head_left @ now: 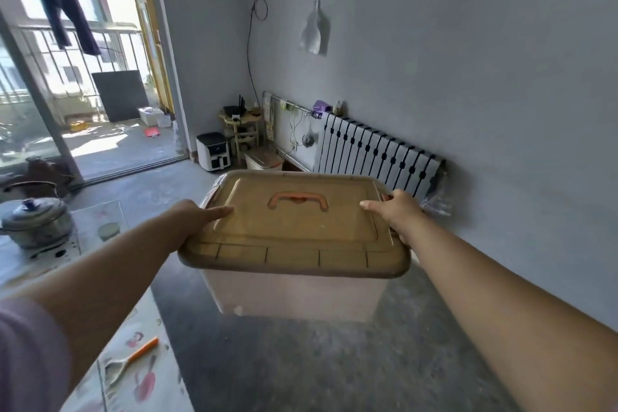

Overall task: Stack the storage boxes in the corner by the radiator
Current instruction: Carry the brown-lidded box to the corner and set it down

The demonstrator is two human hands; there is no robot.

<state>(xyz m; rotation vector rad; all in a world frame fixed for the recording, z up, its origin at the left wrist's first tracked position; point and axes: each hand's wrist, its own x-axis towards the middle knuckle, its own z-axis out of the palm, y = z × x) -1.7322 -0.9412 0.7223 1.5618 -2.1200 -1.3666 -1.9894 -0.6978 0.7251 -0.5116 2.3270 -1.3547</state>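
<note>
I carry a translucent storage box [294, 294] with a brownish lid [294, 227] and an orange handle, held in the air above the floor. My left hand [197, 216] grips the lid's left edge, thumb lying on top. My right hand [394, 211] grips the right edge the same way. A second storage box [262, 159] with a similar lid stands on the floor in the far corner, just left of the black-and-white radiator [378, 157].
A white appliance [214, 150] and a small wooden stand [242, 130] sit in the corner beside the open balcony door. A table [110, 328] with a metal pot [38, 221] and a spatula lies to my left. Grey floor stretches ahead.
</note>
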